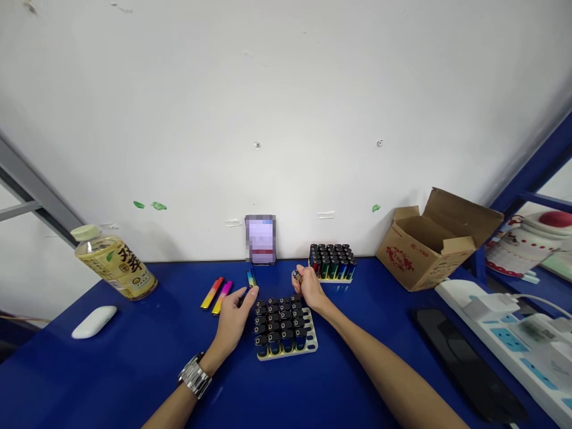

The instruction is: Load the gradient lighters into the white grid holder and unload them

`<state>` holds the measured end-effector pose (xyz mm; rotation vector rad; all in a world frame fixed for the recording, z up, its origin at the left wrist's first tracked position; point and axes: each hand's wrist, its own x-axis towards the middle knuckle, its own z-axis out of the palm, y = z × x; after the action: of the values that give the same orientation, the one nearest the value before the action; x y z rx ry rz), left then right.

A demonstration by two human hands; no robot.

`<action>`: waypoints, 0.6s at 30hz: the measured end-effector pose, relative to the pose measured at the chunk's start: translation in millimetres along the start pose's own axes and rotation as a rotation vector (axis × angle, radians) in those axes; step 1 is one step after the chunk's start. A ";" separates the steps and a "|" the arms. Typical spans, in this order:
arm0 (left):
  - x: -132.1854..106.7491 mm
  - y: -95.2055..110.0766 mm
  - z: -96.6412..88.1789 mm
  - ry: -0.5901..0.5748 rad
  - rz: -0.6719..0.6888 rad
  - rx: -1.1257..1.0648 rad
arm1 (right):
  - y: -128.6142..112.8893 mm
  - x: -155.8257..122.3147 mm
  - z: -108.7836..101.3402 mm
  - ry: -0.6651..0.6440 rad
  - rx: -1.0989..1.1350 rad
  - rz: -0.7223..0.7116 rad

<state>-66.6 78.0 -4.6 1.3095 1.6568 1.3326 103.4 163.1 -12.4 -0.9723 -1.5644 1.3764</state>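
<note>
My left hand is at the left edge of a pale slotted tray, thumb and index finger apart. Just beyond its thumb lies a flat blue-and-yellow tube; I cannot tell if they touch. Several dark, black-topped tubes stand upright in rows in the tray, with bare slots along its right side. Behind the tray, my right hand is closed on a small piece with a metallic end, mostly hidden by the fingers. A red-yellow tube and a pink-yellow tube lie left of my left hand.
A second rack of coloured tubes stands by the wall, right of a propped-up phone. An open cardboard box, a black phone and a power strip are at right. A drink bottle and white case are at left.
</note>
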 end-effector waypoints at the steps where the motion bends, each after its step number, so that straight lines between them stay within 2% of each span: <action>1: 0.4 -1.0 -0.9 0.009 0.010 0.032 | 0.1 0.1 0.1 -0.004 -0.004 0.010; 5: 2.5 -5.5 -4.1 0.047 0.012 0.136 | 0.5 -0.7 -0.4 -0.030 -0.037 0.002; 13: 2.3 -10.9 -2.4 0.072 -0.034 0.006 | -3.5 -3.3 -0.5 0.023 -0.087 -0.108; 18: 4.3 -11.3 -3.9 0.071 -0.003 0.103 | -1.1 -1.8 0.7 0.038 -0.084 -0.098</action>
<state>-74.9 80.8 -13.8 1.3318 1.7955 1.3217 103.4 161.1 -11.5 -0.9528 -1.6311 1.2265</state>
